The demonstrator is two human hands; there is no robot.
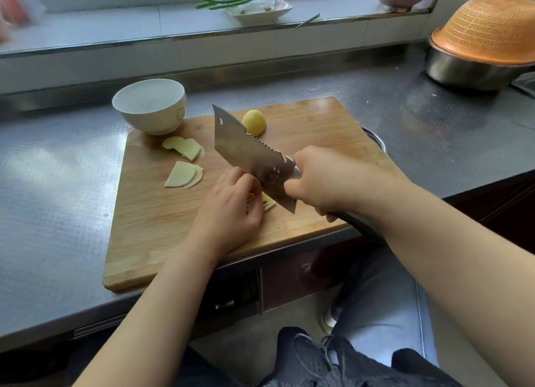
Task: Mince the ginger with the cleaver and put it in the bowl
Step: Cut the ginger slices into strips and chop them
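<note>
A wooden cutting board (304, 132) lies on the grey metal desk (58, 184), its near edge close to the desk's front lip. The right hand (327, 181) has its fingers wrapped tight round the dark handle of the cleaver (249, 155), whose broad blade points away and to the left, tilted with its cutting edge down toward the board and its notched spine uppermost. Just left of the blade, the left hand (231, 207) curls its fingertips down onto a small stack of ginger strips (267, 203) — thin pale-yellow slivers that poke out between the fingers and the blade's heel; the knuckles look to be touching or almost touching the flat of the blade. Farther out on the board lie two fanned groups of ginger slices (183, 174), one near the middle-left and another just beyond it toward the bowl. An uncut ginger chunk (254, 122), rounded and yellow, sits behind the blade near the board's far edge. The white bowl (150, 105) stands at the board's far-left corner, nothing visible inside it. At the far right of the desk an orange mesh colander (489, 27) sits upside down over a steel basin (463, 71). On the window ledge behind, a shallow white dish (260, 10) carries green stalks.
</note>
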